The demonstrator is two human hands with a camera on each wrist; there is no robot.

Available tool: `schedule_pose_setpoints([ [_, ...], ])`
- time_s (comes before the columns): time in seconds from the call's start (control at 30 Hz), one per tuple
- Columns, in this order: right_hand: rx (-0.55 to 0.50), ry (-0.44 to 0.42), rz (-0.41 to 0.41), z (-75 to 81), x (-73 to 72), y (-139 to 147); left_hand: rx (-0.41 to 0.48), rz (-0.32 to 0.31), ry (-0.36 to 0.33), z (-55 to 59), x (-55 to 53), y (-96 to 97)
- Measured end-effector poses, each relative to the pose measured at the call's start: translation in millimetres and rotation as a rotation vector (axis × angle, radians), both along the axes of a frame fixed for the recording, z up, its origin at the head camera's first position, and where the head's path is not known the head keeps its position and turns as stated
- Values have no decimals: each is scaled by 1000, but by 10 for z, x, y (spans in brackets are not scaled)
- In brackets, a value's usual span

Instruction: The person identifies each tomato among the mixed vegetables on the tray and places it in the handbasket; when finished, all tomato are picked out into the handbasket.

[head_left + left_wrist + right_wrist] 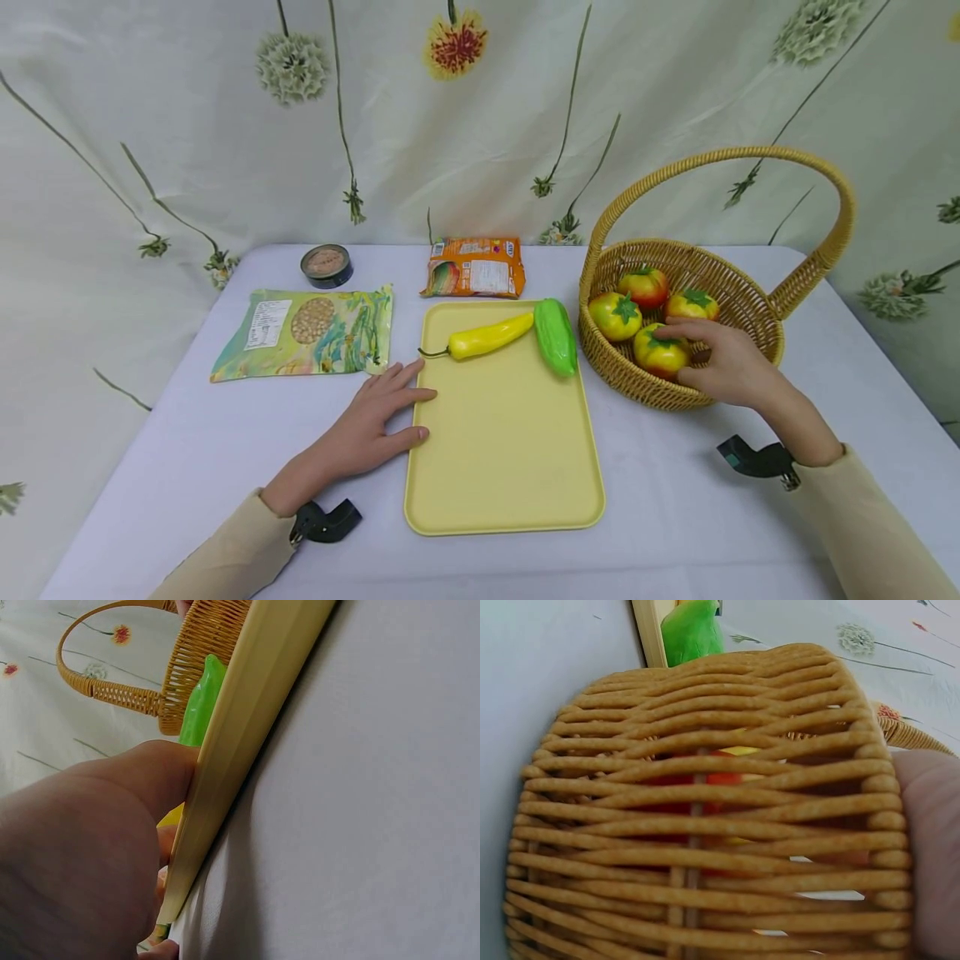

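My right hand (723, 360) reaches over the near rim of a wicker basket (678, 398) and holds a yellow-red tomato (660, 354) between thumb and fingers. Three more tomatoes lie around it, one of them a redder tomato (647, 288) at the back. In the right wrist view the basket's woven wall (705, 802) hides most of the fingers. My left hand (367, 425) lies at the left edge of a yellow tray (502, 450), its fingers spread and the thumb on the rim. On the tray are a yellow pepper (491, 336) and a green pepper (556, 337).
Left of the tray lies a green printed bag (311, 332), with a small open can (327, 266) behind it. An orange packet (476, 268) sits beyond the tray's far edge. The basket's tall handle (727, 154) arches above its opening. White cloth covers the table (660, 500).
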State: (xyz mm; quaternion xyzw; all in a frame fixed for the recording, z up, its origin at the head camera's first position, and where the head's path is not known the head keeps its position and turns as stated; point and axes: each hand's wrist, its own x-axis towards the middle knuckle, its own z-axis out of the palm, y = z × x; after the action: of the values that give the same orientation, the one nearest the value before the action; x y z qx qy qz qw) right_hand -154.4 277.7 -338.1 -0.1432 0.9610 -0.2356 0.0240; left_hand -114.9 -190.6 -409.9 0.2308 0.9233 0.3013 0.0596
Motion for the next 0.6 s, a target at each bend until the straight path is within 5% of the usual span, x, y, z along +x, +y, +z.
schedule_pose_setpoints([
  [0.6,-72,71,-33,-25,12,-33,-6,4,-15,-17,-12,2],
])
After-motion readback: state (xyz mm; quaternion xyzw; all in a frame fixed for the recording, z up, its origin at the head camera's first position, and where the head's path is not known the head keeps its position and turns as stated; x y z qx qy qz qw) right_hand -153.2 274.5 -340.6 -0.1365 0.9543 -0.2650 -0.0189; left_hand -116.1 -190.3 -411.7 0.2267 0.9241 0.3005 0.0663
